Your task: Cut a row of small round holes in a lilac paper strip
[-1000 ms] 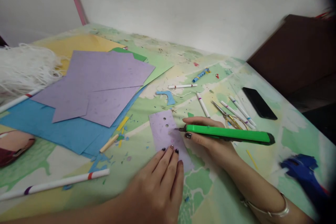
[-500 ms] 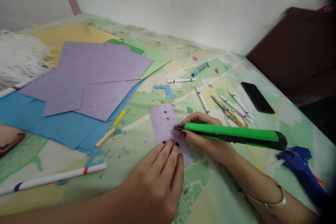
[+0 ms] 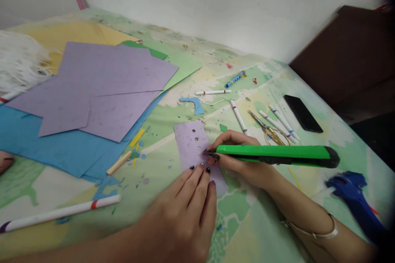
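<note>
A strip of purple paper (image 3: pixel 188 148) lies on the table with a row of small holes cut in it. My left hand (image 3: pixel 185 209) rests flat on its near part, fingers stretched out over the paper. In my right hand (image 3: pixel 237 156) is a green utility knife (image 3: pixel 274 153), gripped near its front like a pen. The blade end touches or hovers just over the strip beside the lowest visible hole; I cannot tell which. The knife's rear end points right, above my forearm.
Purple sheets (image 3: pixel 114 70) overlap blue paper (image 3: pixel 52 139) at the left, near white string (image 3: pixel 21 61). Gold-handled scissors (image 3: pixel 271 131), several markers (image 3: pixel 239 117) and a black phone (image 3: pixel 303 113) lie right. A blue glue gun (image 3: pixel 352 193) sits at the right edge. Paper scraps (image 3: pixel 194 104) are scattered about.
The knife's rear end has swung slightly, so its body lies more level. My left hand stays pressed on the strip. The view has shifted a little.
</note>
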Demonstrator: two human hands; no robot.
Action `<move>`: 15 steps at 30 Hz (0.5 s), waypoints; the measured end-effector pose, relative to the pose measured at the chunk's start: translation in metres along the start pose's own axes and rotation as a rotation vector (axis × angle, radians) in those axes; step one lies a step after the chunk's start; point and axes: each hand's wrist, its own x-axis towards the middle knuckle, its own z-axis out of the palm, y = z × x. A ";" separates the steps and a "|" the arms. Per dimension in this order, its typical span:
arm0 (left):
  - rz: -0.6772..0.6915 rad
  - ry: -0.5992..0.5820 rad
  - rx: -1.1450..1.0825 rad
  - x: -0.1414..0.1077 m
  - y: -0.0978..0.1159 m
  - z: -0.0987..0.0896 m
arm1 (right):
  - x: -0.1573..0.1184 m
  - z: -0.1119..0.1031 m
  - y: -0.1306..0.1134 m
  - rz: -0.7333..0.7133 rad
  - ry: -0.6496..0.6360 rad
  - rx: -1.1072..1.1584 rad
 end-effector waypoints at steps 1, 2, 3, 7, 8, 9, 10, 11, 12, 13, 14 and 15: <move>0.005 -0.037 -0.004 0.000 0.000 -0.002 | 0.000 0.000 0.000 0.001 0.001 0.010; 0.005 -0.066 -0.010 0.001 -0.001 -0.004 | 0.000 0.000 -0.001 0.002 0.001 0.019; 0.007 -0.077 -0.012 0.001 -0.001 -0.005 | -0.001 0.000 -0.001 0.003 0.001 0.024; -0.007 -0.076 -0.022 0.001 -0.001 -0.006 | -0.002 0.000 -0.002 0.003 0.011 0.020; -0.010 -0.058 -0.020 0.000 -0.001 -0.006 | -0.002 0.000 -0.003 0.002 0.012 0.017; -0.014 -0.047 -0.018 0.000 0.000 -0.005 | -0.002 0.000 -0.003 0.000 0.012 0.014; -0.013 -0.025 -0.009 0.000 0.000 -0.005 | -0.001 0.000 -0.004 -0.001 0.012 0.007; -0.012 -0.004 -0.008 0.000 0.001 -0.004 | -0.001 0.000 -0.005 -0.003 0.013 -0.002; -0.014 -0.028 -0.008 0.000 0.001 -0.005 | -0.001 0.000 -0.006 -0.006 0.016 -0.013; -0.012 -0.032 -0.010 0.000 0.001 -0.005 | -0.001 0.000 -0.006 -0.011 0.019 -0.028; -0.010 -0.052 -0.009 0.000 0.001 -0.006 | -0.001 0.000 -0.006 -0.017 0.020 -0.047; -0.005 -0.068 -0.009 0.000 0.001 -0.007 | 0.000 0.000 -0.006 -0.020 0.023 -0.067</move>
